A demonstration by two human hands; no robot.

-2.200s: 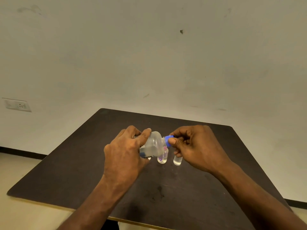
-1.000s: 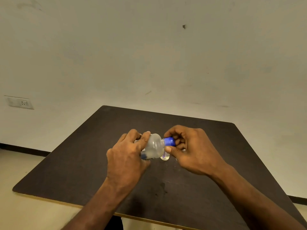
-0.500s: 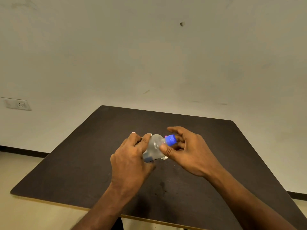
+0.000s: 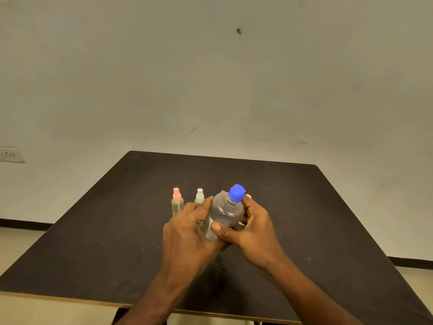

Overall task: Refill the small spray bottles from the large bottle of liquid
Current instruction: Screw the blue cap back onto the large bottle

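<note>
Near edge of dark surface (image 4: 93, 249): both forearms enter from below. Left hand (image 4: 187, 233) wraps the lower body of the large bottle (image 4: 226, 211) from the left, fingers curled round it. Right hand (image 4: 253, 228) grasps the same bottle from the right, thumb pressed across its front, fingers behind. Bottle is held between the two hands, roughly upright, tilted slightly right at the top; clear body, blue cap (image 4: 237, 193) on. Whether its base touches the surface cannot be told. Behind the hands: pink-topped spray bottle (image 4: 177, 202) stands upright at left, yellowish liquid inside; white-topped spray bottle (image 4: 199, 196) just right of it, lower part hidden by left hand. Further small tops behind the large bottle, mostly hidden. Far: pale wall (image 4: 210, 78), wall socket (image 4: 9, 154) at left edge
</note>
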